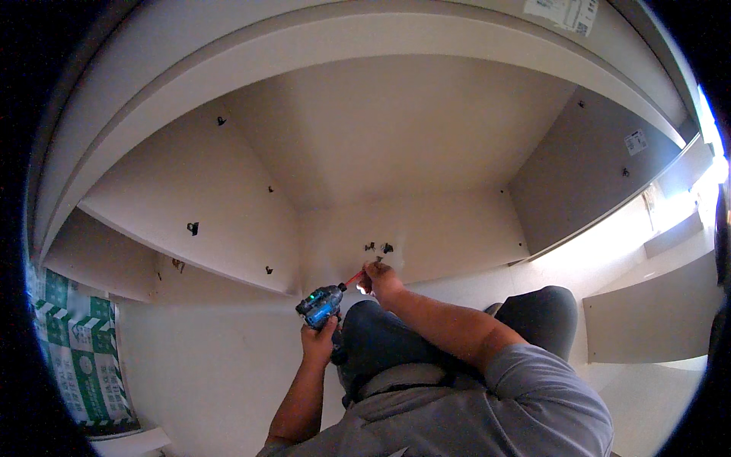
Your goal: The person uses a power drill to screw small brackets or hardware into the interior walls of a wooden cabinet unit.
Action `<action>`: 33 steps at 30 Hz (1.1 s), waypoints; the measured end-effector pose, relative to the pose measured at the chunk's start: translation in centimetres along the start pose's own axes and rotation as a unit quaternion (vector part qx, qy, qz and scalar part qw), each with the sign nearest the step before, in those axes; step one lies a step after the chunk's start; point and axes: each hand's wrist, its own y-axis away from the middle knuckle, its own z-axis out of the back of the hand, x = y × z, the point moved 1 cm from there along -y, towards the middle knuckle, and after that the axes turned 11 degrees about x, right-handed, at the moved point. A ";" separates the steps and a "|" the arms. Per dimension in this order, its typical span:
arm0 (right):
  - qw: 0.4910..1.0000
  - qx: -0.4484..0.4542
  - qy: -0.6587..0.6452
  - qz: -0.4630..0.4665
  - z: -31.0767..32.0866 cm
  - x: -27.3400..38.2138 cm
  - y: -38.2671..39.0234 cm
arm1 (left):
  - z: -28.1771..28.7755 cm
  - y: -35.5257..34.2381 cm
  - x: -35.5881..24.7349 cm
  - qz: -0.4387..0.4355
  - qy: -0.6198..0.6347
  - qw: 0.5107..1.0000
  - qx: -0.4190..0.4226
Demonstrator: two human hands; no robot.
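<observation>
My left hand (318,343) is wrapped round the grip of a blue and black cordless drill driver (320,306), whose body tilts toward the right. A thin reddish bit (353,279) runs from its chuck to my right hand (378,280). The fingers of my right hand are pinched together by the bit's tip; what they hold there is too small to make out. Just beyond those fingers, several small dark fittings (378,247) lie on the bottom panel (449,228) of a pale cabinet.
The cabinet's left side panel (190,190) and right side panel (586,167) carry small dark brackets. Its top edge (365,46) curves overhead. Green and white printed sheeting (84,350) lies at the far left. A loose pale panel (647,327) stands at the right, near my knee.
</observation>
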 end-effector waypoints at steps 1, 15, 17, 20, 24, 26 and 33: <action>1.000 -0.006 0.011 0.003 0.0 0.1 -0.1 | -0.1 -0.1 -0.1 0.007 0.002 1.000 -0.001; 0.999 -0.049 0.003 -0.023 -0.9 0.6 0.0 | 0.6 -0.4 -0.5 0.006 -0.107 0.994 -0.001; 0.997 -0.057 -0.013 -0.054 -0.9 0.0 -0.3 | 1.5 -0.5 0.6 -0.014 -0.168 0.986 0.000; 0.992 -0.075 -0.079 -0.057 -1.4 -1.0 -0.5 | 2.2 -0.7 2.2 -0.080 -0.188 0.979 -0.010; 0.999 -0.012 -0.029 0.017 -1.0 -3.0 -0.4 | 2.5 -0.3 2.7 -0.102 -0.200 0.974 -0.012; 0.982 0.003 0.148 0.115 -0.5 -3.7 0.0 | 2.6 0.0 2.0 -0.092 -0.227 0.970 -0.008; 0.999 0.011 -0.043 -0.032 -0.6 -1.8 0.0 | 3.1 0.5 1.6 -0.040 -0.186 0.982 0.000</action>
